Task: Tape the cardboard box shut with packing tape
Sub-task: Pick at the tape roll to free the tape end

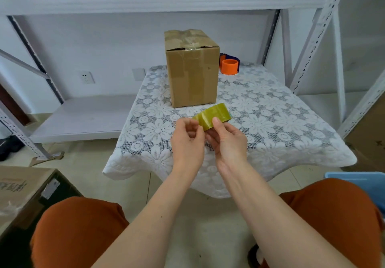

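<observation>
A: Head view, item one?
B: Roll of packing tape (214, 114), yellowish, held over the worktop (281, 121). Right hand (227, 140) clamps it, thumb on the outer face. Left hand (187, 140) has its fingers (190, 123) pinched together at the roll's left edge, seemingly on the loose end.

A: Item two?
B: Cardboard box (192, 69), upright, beyond the fingers, well apart from them. Top flaps look roughly folded down, old tape over them.

A: Item three?
B: Orange dispenser (229, 66), right of the box, farther still.

A: Handling note?
B: Probably freeing the tape end. Lift it squarely with a nail, peel slowly so it does not split, keep the roll steady.
</observation>
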Motion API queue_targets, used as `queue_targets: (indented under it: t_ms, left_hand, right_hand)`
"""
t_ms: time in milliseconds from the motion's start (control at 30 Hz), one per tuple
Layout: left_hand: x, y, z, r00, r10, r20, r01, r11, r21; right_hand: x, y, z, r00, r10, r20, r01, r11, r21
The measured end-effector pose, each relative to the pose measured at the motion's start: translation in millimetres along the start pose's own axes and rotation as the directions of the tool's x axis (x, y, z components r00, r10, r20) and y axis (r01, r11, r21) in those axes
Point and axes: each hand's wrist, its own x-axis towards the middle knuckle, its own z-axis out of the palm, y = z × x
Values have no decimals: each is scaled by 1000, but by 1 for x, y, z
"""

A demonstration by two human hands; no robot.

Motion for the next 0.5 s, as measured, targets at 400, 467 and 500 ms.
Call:
queue_targets:
  t_ms: [400,467,500]
  left_hand:
    - [5,2,-5,975,-213,61,222,939,-261]
    - [9,2,-8,960,-261,99,279,915,-291]
    - [11,1,-9,957,-269,107,289,913,-288]
  right_hand:
    - [0,2,1,1000,-4,26,4,1000,-3]
    - [0,1,0,1000,-2,22,2,1000,-13]
    - [1,1,0,1000,-5,20,5,1000,-18]
